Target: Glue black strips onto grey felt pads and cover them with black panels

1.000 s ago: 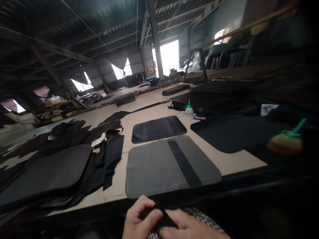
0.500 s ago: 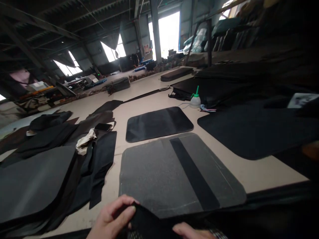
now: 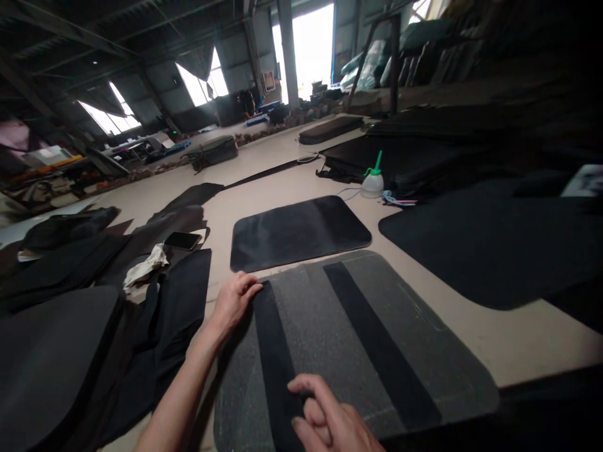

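A dark grey panel (image 3: 311, 326) with rounded corners lies before me. One black strip (image 3: 381, 345) lies slantwise across its right half. A second black strip (image 3: 276, 351) lies along the left half, its far end pinched by the fingertips of my left hand (image 3: 233, 301) at the panel's far left edge. Over the near part of that strip is my right hand (image 3: 334, 414), fingers half curled, with index finger and thumb apart at the strip's right edge. Whether they press on it I cannot tell. Beyond the panel lies a smaller black panel (image 3: 301, 232).
On the left are stacked dark panels (image 3: 51, 358), black fabric pieces (image 3: 183, 314), a crumpled white cloth (image 3: 146, 267) and a phone (image 3: 183, 240). A squeeze bottle with a green nozzle (image 3: 372, 182) stands beyond, near a large black sheet (image 3: 494, 245) at right.
The black strip held at the panel's near edge now lies along its left half. My left hand has moved far forward with one end; my right hand has come onto the panel, fingers apart.
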Action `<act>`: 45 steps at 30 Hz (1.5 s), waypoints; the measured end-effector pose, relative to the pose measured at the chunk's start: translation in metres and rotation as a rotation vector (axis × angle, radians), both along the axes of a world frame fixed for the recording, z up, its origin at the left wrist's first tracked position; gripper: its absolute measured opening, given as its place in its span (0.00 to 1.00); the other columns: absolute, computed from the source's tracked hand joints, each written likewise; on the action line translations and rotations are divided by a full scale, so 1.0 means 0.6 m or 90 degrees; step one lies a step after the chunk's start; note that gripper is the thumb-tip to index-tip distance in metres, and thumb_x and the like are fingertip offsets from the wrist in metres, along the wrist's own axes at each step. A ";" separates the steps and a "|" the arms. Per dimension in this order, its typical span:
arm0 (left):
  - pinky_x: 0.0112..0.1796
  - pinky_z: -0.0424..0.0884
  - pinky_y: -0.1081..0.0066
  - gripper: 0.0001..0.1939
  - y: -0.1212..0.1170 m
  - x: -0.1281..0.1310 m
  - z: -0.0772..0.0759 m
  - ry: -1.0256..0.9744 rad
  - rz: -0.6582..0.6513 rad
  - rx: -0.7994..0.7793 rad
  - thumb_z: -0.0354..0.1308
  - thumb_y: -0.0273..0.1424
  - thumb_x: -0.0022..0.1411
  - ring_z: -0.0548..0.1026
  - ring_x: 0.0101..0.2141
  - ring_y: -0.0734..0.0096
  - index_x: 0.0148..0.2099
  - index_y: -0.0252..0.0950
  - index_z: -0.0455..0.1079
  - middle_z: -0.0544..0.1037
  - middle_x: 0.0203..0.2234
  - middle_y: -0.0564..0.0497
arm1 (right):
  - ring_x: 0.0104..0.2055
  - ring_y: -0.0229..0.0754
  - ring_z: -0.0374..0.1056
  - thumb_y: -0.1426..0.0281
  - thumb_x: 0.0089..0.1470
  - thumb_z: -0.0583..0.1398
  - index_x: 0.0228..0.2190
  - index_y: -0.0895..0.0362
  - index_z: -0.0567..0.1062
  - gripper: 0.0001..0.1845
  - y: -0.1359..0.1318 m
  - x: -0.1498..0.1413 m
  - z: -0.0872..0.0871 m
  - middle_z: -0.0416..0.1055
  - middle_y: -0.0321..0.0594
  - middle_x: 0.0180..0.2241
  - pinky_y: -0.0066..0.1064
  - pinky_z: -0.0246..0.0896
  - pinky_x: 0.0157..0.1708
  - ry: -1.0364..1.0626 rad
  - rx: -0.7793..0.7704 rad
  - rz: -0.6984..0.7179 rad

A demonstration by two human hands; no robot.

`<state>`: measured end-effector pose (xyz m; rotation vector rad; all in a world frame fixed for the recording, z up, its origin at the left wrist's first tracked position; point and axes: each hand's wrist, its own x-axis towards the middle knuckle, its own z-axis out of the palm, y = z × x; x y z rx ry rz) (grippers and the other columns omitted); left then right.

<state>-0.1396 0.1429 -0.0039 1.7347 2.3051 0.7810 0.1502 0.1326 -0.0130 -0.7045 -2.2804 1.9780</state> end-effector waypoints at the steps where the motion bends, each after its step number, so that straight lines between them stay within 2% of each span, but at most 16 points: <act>1: 0.40 0.65 0.68 0.09 0.011 -0.005 -0.005 0.038 -0.006 0.000 0.56 0.37 0.67 0.72 0.38 0.66 0.38 0.39 0.74 0.75 0.34 0.51 | 0.20 0.34 0.49 0.68 0.60 0.52 0.51 0.57 0.63 0.17 0.001 -0.009 0.002 0.50 0.26 0.21 0.24 0.43 0.20 0.010 0.009 0.002; 6: 0.40 0.64 0.67 0.07 0.039 -0.023 -0.024 0.092 -0.023 -0.017 0.60 0.36 0.65 0.71 0.38 0.66 0.37 0.40 0.74 0.74 0.33 0.51 | 0.21 0.33 0.57 0.69 0.62 0.50 0.46 0.56 0.63 0.11 0.007 -0.026 0.006 0.53 0.25 0.20 0.24 0.52 0.24 0.037 0.019 0.003; 10: 0.40 0.64 0.66 0.07 0.039 -0.028 -0.033 0.113 -0.020 -0.031 0.60 0.38 0.65 0.71 0.38 0.65 0.37 0.40 0.75 0.75 0.33 0.51 | 0.19 0.32 0.56 0.70 0.61 0.51 0.45 0.55 0.63 0.10 0.007 -0.024 0.009 0.51 0.24 0.19 0.22 0.53 0.24 0.027 0.030 0.009; 18: 0.39 0.63 0.66 0.09 0.035 -0.026 -0.030 0.162 -0.017 -0.034 0.59 0.38 0.66 0.72 0.37 0.65 0.37 0.39 0.75 0.76 0.33 0.50 | 0.21 0.34 0.66 0.68 0.62 0.50 0.45 0.55 0.62 0.10 0.009 -0.024 0.005 0.55 0.24 0.21 0.23 0.59 0.26 0.027 0.007 0.018; 24: 0.42 0.60 0.64 0.09 0.033 -0.021 -0.027 0.172 -0.013 -0.051 0.61 0.39 0.65 0.70 0.40 0.63 0.38 0.39 0.75 0.76 0.34 0.49 | 0.21 0.36 0.71 0.66 0.66 0.48 0.48 0.56 0.63 0.11 -0.001 -0.016 0.025 0.63 0.24 0.17 0.28 0.68 0.36 0.046 -0.071 0.005; 28: 0.46 0.58 0.62 0.11 0.028 -0.019 -0.034 0.165 0.003 -0.066 0.58 0.42 0.66 0.68 0.43 0.60 0.40 0.40 0.74 0.75 0.37 0.48 | 0.26 0.36 0.74 0.68 0.66 0.51 0.45 0.55 0.64 0.08 -0.004 -0.012 0.033 0.69 0.27 0.19 0.27 0.67 0.35 0.025 -0.052 -0.006; 35: 0.45 0.57 0.61 0.11 0.024 -0.012 -0.042 0.206 0.017 -0.048 0.57 0.41 0.67 0.68 0.43 0.60 0.40 0.39 0.74 0.75 0.37 0.47 | 0.21 0.34 0.70 0.69 0.63 0.54 0.42 0.56 0.65 0.06 -0.012 -0.014 0.026 0.70 0.28 0.21 0.24 0.61 0.27 0.020 -0.015 0.004; 37: 0.44 0.57 0.61 0.10 0.024 -0.012 -0.043 0.206 0.022 -0.045 0.58 0.40 0.66 0.67 0.43 0.59 0.40 0.39 0.74 0.75 0.37 0.47 | 0.17 0.33 0.67 0.67 0.63 0.55 0.41 0.56 0.65 0.07 -0.018 -0.019 0.028 0.70 0.28 0.20 0.23 0.57 0.20 0.018 -0.069 -0.006; 39: 0.44 0.57 0.61 0.10 0.024 -0.011 -0.044 0.204 0.029 -0.042 0.58 0.39 0.66 0.67 0.43 0.59 0.39 0.39 0.74 0.75 0.37 0.47 | 0.14 0.32 0.63 0.63 0.62 0.55 0.41 0.55 0.63 0.10 -0.023 -0.026 0.030 0.72 0.29 0.22 0.21 0.50 0.14 0.012 -0.168 -0.018; 41: 0.44 0.57 0.61 0.09 0.023 -0.011 -0.046 0.200 0.033 -0.040 0.59 0.39 0.66 0.67 0.43 0.59 0.39 0.39 0.74 0.75 0.37 0.47 | 0.14 0.33 0.64 0.61 0.61 0.56 0.41 0.55 0.62 0.11 -0.027 -0.032 0.029 0.73 0.30 0.24 0.21 0.48 0.11 0.005 -0.214 -0.019; 42: 0.44 0.58 0.61 0.09 0.023 -0.010 -0.046 0.198 0.034 -0.038 0.59 0.38 0.66 0.67 0.43 0.59 0.40 0.39 0.73 0.75 0.37 0.47 | 0.15 0.33 0.65 0.63 0.61 0.56 0.40 0.55 0.63 0.10 -0.028 -0.034 0.027 0.73 0.30 0.24 0.21 0.50 0.12 0.000 -0.196 -0.007; 45: 0.45 0.58 0.61 0.09 0.021 -0.010 -0.048 0.192 0.035 -0.033 0.59 0.38 0.66 0.67 0.43 0.59 0.41 0.39 0.73 0.74 0.38 0.47 | 0.15 0.32 0.65 0.68 0.62 0.54 0.37 0.55 0.65 0.03 -0.029 -0.033 0.021 0.71 0.28 0.20 0.20 0.54 0.16 -0.037 -0.056 0.047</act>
